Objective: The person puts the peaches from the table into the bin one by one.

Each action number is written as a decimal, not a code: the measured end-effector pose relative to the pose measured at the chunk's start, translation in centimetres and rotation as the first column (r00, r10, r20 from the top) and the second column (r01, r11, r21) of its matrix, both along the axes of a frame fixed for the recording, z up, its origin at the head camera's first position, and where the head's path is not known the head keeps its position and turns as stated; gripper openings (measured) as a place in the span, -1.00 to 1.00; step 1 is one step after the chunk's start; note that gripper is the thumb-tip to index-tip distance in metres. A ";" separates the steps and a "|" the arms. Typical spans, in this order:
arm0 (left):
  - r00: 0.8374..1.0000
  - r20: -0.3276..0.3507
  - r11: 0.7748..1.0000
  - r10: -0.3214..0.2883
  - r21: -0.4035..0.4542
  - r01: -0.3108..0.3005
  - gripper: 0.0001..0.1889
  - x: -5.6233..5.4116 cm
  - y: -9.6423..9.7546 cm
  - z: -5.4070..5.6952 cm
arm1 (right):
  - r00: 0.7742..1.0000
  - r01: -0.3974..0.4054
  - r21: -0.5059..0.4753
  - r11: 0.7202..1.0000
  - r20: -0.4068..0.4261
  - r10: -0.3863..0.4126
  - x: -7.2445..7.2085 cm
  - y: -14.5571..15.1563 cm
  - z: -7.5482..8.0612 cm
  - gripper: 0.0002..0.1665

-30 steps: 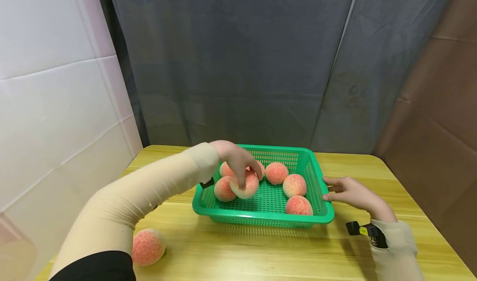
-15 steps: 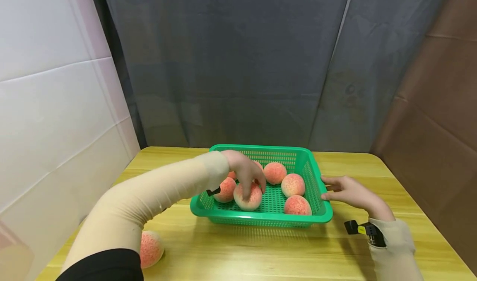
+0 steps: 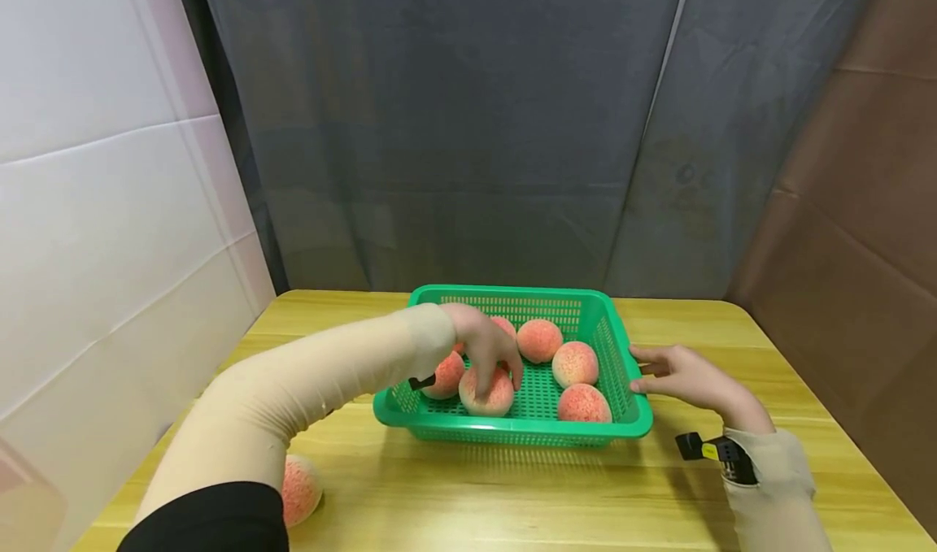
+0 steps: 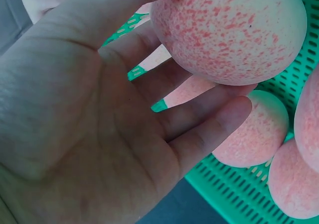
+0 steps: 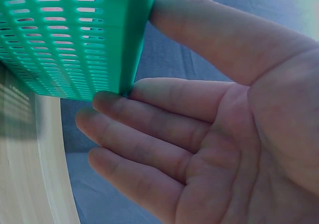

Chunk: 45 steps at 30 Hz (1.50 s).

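Note:
My left hand reaches down into the green plastic basket and grips a pink-and-cream peach near the front wall. In the left wrist view, thumb and fingers sit around this speckled peach, over the perforated floor. Several other peaches lie in the basket, among them one at the back and two toward the right, a paler one and a redder one. On the basket's right rim, my right hand rests its thumb and fingertips, the fingers fairly straight in the right wrist view.
One more peach lies on the wooden table at front left, partly behind the left sleeve. A grey curtain hangs behind the table. White sheeting stands on the left, brown sheeting on the right.
My left hand has lowered the peach and moved it slightly right, down into the basket's front. The right hand stays at the rim.

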State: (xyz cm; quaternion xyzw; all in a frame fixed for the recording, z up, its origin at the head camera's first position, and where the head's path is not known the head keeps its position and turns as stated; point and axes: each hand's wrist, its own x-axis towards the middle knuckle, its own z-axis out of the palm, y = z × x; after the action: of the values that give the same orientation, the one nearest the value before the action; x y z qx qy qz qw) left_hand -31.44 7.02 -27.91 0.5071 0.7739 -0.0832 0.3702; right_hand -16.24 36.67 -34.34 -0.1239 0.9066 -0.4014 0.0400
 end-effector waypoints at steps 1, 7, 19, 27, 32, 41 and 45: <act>1.000 0.012 1.000 0.017 -0.003 -0.017 -0.42 0.0 -0.1 -0.1 | 1.000 0.001 -0.004 1.000 0.001 -0.001 0.0 0.0 0.0 -0.17; 0.999 0.013 0.999 -0.029 -0.027 0.030 -0.39 0.2 0.0 -1.0 | 1.000 0.006 -0.011 1.000 0.002 -0.006 -0.1 -0.1 -0.2 -0.17; 0.997 -0.008 0.993 -0.079 -0.091 0.078 -0.43 0.1 0.3 -2.3 | 1.000 0.006 0.002 1.000 0.002 -0.006 -0.2 -0.4 0.0 -0.18; 0.999 -0.020 0.995 -0.039 -0.088 0.037 -0.42 0.2 0.0 -2.0 | 1.000 0.013 -0.008 1.000 0.007 -0.013 -0.2 -0.4 0.0 -0.18; 0.999 -0.037 0.995 0.019 -0.099 -0.022 -0.43 0.3 -0.6 -1.8 | 1.000 0.014 -0.004 1.000 0.003 -0.014 -0.2 -0.3 -0.1 -0.17; 1.000 0.002 0.993 0.028 -0.118 -0.027 -0.43 -0.1 -1.3 -1.9 | 1.000 0.011 -0.004 1.000 0.003 -0.011 -0.1 -0.3 -0.2 -0.17; 1.000 0.000 0.992 0.024 -0.126 -0.024 -0.44 -0.2 -1.4 -2.0 | 1.000 0.011 -0.010 1.000 0.005 -0.011 -0.2 -0.3 -0.2 -0.17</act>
State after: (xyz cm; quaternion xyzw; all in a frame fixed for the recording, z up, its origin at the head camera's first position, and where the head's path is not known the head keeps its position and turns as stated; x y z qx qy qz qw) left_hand -31.63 5.64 -29.88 0.4732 0.7728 -0.1271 0.4033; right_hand -16.43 36.34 -34.50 -0.1181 0.9051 -0.4065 0.0392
